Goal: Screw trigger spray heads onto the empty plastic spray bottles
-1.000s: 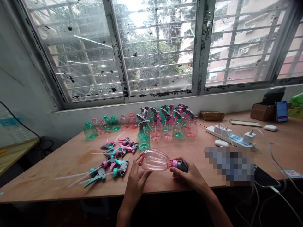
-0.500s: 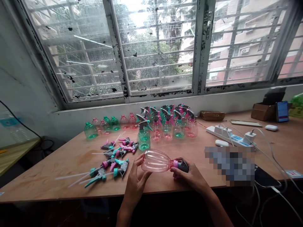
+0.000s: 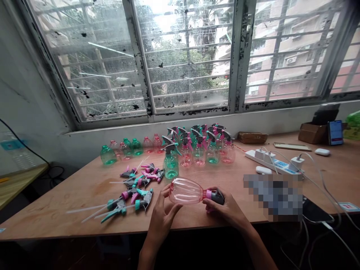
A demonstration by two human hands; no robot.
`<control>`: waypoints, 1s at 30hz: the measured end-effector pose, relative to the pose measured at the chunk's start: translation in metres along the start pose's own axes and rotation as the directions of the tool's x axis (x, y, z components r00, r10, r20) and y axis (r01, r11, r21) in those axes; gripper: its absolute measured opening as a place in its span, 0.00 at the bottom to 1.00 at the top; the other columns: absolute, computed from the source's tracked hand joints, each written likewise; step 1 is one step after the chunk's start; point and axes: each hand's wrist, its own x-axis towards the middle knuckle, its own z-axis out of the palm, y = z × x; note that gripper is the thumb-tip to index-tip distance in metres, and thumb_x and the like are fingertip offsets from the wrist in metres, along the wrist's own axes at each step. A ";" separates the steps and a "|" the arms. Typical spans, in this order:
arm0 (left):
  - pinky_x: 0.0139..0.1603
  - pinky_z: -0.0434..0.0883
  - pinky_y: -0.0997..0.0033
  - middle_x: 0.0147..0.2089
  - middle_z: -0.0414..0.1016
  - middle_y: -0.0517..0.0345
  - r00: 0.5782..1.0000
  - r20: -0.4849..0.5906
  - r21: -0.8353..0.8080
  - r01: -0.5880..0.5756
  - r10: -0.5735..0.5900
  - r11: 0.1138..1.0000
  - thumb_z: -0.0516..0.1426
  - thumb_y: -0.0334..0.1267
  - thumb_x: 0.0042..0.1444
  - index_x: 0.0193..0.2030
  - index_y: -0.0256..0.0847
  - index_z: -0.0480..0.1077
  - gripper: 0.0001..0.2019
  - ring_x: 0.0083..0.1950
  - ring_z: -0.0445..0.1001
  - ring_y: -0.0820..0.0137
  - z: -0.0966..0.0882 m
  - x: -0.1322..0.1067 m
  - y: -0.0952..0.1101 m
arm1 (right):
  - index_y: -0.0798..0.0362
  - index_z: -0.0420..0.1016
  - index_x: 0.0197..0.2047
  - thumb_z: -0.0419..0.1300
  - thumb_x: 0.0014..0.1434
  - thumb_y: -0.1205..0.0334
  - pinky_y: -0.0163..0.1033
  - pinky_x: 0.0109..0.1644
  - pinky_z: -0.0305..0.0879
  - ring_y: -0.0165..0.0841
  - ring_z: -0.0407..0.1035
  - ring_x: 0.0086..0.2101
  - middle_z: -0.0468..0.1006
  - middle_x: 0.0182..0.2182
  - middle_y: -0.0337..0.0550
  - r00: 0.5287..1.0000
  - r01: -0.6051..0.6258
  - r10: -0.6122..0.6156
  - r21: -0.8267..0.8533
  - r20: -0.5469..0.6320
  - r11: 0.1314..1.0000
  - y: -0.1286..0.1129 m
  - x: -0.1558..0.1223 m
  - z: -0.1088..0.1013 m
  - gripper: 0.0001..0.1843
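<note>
A clear pink bottle (image 3: 186, 191) lies sideways in front of me above the table edge, its neck pointing right. My left hand (image 3: 163, 208) cups its base, fingers behind it and the thumb below. My right hand (image 3: 222, 206) grips the spray head (image 3: 216, 197), dark grey with a pink collar, which sits against the bottle's neck. Part of the spray head is hidden by my right fingers. To the left lie several loose spray heads (image 3: 116, 204) in grey, pink and teal, with long white tubes. Just behind the held bottle stands a green spray bottle (image 3: 171, 167) with its head on.
Several spray bottles with heads (image 3: 199, 155) stand by the wall. Left of them are several headless pink and green bottles (image 3: 108, 155). On the right are a power strip (image 3: 274, 163) with plugs and cables, a blurred-out object (image 3: 274, 197), a dark phone (image 3: 316, 210) and a cardboard box (image 3: 311, 133).
My left thumb has shifted slightly away from the bottle's underside. The bottle and my right hand are almost where they were.
</note>
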 end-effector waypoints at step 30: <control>0.67 0.65 0.53 0.62 0.73 0.49 0.999 0.024 0.069 0.029 -0.031 0.997 0.59 0.48 0.62 0.62 0.46 0.66 0.23 0.65 0.70 0.56 0.001 0.001 0.001 | 0.55 0.73 0.43 0.73 0.54 0.51 0.38 0.32 0.77 0.35 0.77 0.27 0.81 0.27 0.40 0.999 0.047 -0.046 0.072 -0.008 0.996 -0.004 0.000 0.001 0.21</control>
